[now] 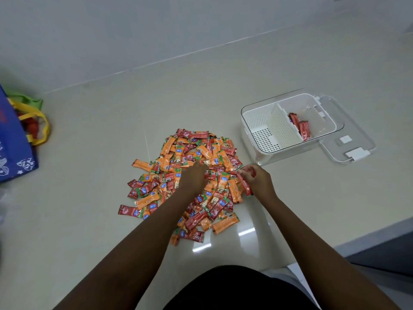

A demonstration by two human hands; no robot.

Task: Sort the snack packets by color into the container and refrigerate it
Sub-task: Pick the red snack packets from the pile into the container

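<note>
The sorting has barely begun. A big pile of packets (190, 180) lies on the counter (89, 153), red and orange ones thoroughly mixed, and it holds nearly all of the stock. To the right of the pile and a little farther from the person stands the white container (257, 121), open, with a divider across its middle. The compartment farther from the pile holds a few red packets (300, 127); the compartment nearer the pile looks bare, with no orange packet in it. The clear lid (348, 139) lies flat on the counter behind the container, on the side away from the pile.

The right hand (257, 180) sits at the right edge of the pile, curled around a small bunch of red packets (244, 182) that stick out below the fingers. The left hand (193, 175) rests on the middle of the pile with its fingers down among the packets; whether it has pinched one cannot be told, since the fingertips are hidden.

A blue bag (13, 142) with yellow handles stands well to the left of the pile.

By this look, most of the red still has to be picked out, all of the orange has yet to go in, and then the lid must be fitted and the container carried to a fridge, which is not in view.
</note>
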